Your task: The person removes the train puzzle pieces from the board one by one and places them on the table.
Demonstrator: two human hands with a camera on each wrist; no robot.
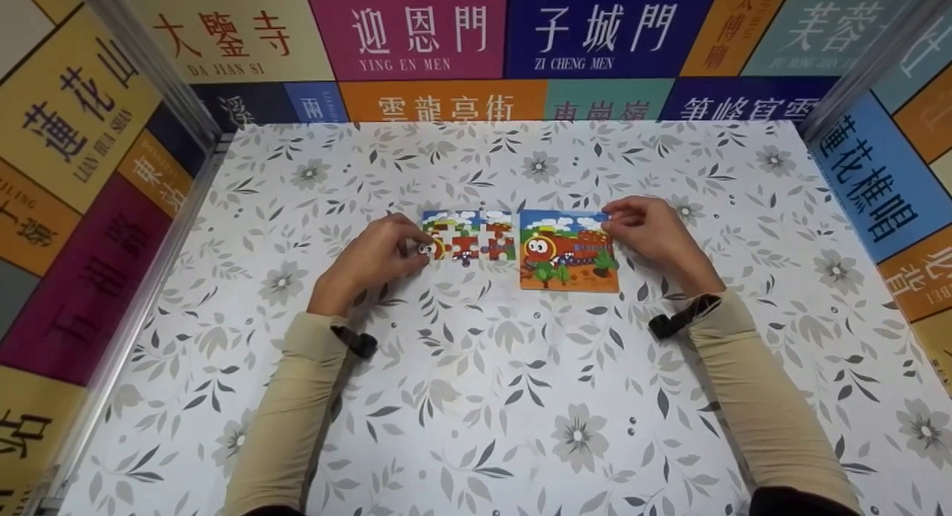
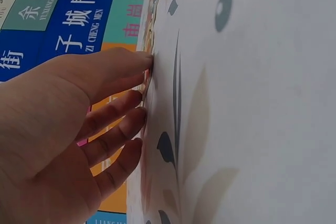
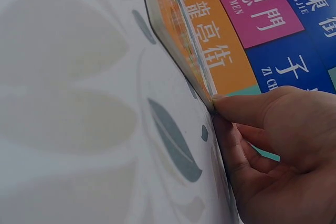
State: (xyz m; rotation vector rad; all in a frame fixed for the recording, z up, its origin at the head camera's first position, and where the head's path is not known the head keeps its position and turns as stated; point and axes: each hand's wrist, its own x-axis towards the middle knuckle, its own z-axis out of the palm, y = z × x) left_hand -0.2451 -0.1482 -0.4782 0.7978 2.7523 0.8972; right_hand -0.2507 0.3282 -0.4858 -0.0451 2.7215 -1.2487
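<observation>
Several joined jigsaw pieces [image 1: 465, 237], showing part of a red cartoon train, lie flat on the table. At their left edge my left hand [image 1: 381, 254] pinches a jigsaw piece with a cartoon eye [image 1: 428, 248] between thumb and forefinger, low against the surface. Just right of the pieces lies a square puzzle board [image 1: 569, 252] with the full train picture. My right hand [image 1: 651, 230] grips its upper right corner; in the right wrist view the thumb is above the board's edge [image 3: 178, 51] and the forefinger beneath. The left wrist view shows the pieces only edge-on, the other left fingers loosely bent.
A white cloth with grey flowers and leaves covers the table [image 1: 506, 397]. Upright panels [image 1: 416, 25] with coloured blocks of large lettering stand along the back and both sides. Small black wrist straps [image 1: 361, 343] sit at the cuffs of the beige sleeves [image 1: 279, 419].
</observation>
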